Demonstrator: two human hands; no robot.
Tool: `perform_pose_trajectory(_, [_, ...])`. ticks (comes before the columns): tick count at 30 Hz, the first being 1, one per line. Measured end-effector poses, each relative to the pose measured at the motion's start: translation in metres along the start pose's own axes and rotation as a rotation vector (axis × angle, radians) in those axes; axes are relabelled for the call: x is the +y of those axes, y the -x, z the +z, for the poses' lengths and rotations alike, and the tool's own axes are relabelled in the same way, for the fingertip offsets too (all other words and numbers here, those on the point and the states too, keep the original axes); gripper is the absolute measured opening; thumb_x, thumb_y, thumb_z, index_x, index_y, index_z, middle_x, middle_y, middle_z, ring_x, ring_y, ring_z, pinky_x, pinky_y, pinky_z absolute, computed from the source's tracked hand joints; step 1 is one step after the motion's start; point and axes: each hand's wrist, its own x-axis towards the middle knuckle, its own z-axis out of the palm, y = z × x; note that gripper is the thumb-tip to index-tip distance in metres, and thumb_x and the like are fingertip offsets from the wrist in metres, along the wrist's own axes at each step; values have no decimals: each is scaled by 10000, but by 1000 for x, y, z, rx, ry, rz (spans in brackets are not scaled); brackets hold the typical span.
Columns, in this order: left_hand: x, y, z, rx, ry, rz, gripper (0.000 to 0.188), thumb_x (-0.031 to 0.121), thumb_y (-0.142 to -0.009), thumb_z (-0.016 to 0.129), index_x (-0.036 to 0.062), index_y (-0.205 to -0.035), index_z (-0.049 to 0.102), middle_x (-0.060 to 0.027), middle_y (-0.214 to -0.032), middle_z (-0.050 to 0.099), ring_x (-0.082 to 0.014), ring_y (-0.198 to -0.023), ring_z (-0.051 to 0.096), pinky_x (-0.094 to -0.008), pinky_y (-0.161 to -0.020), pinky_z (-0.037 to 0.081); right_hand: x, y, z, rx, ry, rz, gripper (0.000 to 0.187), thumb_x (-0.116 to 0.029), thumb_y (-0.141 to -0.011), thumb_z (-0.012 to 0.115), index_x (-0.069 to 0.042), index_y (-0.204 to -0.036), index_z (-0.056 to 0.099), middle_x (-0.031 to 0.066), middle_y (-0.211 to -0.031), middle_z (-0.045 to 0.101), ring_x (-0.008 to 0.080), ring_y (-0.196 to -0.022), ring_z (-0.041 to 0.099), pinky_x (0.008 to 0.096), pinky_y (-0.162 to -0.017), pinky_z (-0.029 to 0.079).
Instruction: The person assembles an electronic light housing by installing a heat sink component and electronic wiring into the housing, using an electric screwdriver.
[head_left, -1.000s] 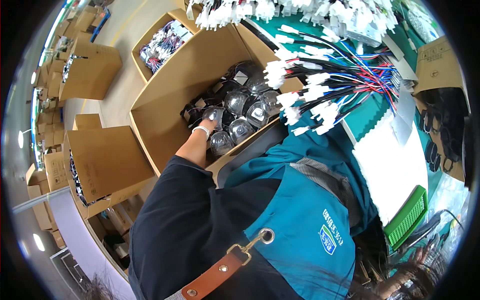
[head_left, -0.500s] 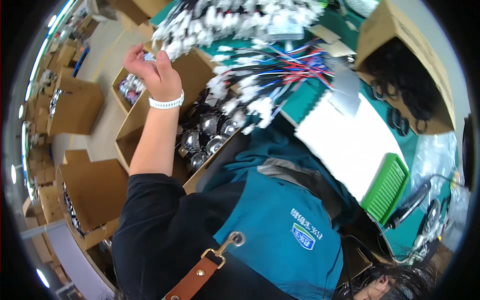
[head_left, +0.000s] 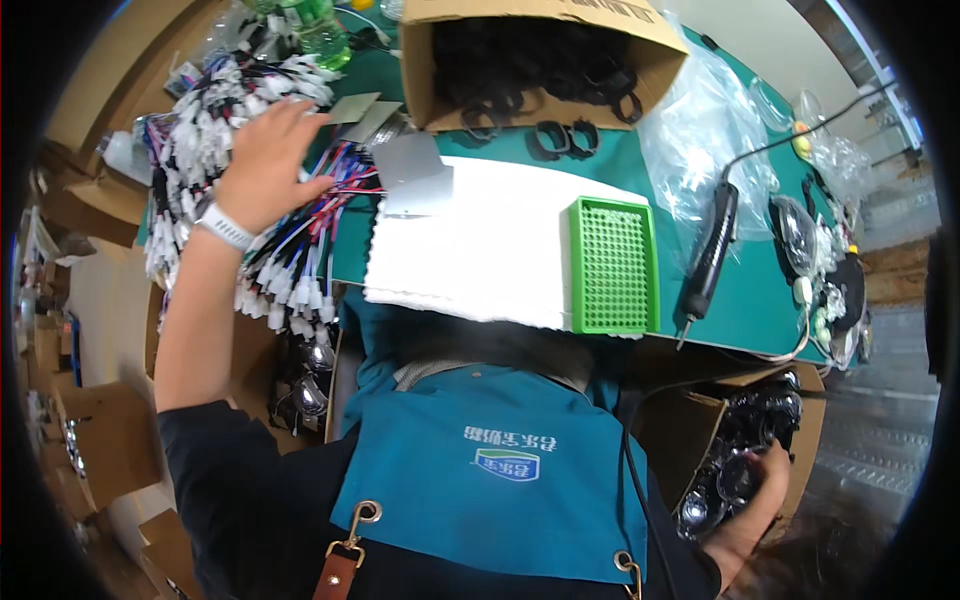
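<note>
White-plugged wire bundles (head_left: 250, 200) at the upper left of the table (head_left: 760, 290) are pressed by the spread left hand (head_left: 265, 160), one best pinched singly, while the right hand (head_left: 750, 505), seemingly closed, is set among dark lamps (head_left: 745, 445) lower right.

Single head-worn fisheye view, looking steeply down, close above the green table (head_left: 480, 180), rim bent, own apron nearest below
</note>
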Motion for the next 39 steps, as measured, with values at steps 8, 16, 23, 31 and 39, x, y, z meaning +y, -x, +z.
perform_pose_trajectory(8, [64, -39, -11, -204, 331, 307, 765, 183, -673, 755, 88, -1364, 441, -168, -1418, 436, -362, -1323, 381, -453, -1082, 323, 3, 52, -53, 127, -214, -322, 649, -54, -595, 852, -42, -1178, 568, 180, -1101, 590, 362, -1057, 568, 401, -919, 468])
perform_pose_trajectory(16, [45, -90, 1, -490, 424, 389, 754, 67, -580, 678, 58, -1312, 494, -171, -1404, 445, -384, -1207, 442, -397, -1079, 336, -116, 211, -190, 637, -266, -781, 649, 93, -594, 726, -48, -1199, 537, 178, -1045, 558, 381, -941, 564, 409, -819, 468])
perform_pose_trajectory(23, [46, -87, -1, -441, 357, 434, 775, 131, -531, 806, 77, -1257, 539, -129, -1295, 509, -362, -1161, 470, -420, -1069, 326, -251, 197, -197, 843, -330, -1762, 351, -60, -721, 653, -15, -1061, 576, 100, -953, 588, 271, -891, 597, 367, -780, 501])
perform_pose_trajectory(31, [49, -67, -25, 2, 344, 437, 756, 218, -521, 872, 75, -1197, 564, -134, -1206, 534, -338, -1129, 496, -403, -981, 430, -367, 149, -165, 952, -19, -2009, 215, -118, -754, 590, -52, -958, 567, 95, -1121, 573, 249, -1081, 571, 348, -898, 475])
perform_pose_trajectory(39, [-8, -41, -27, 674, 237, 317, 822, 373, -592, 852, 66, -1280, 522, -161, -1228, 536, -362, -1153, 511, -460, -981, 427, -313, 78, -212, 952, -515, -1051, 133, -29, -753, 578, -4, -877, 620, 174, -887, 636, 374, -879, 613, 449, -775, 502])
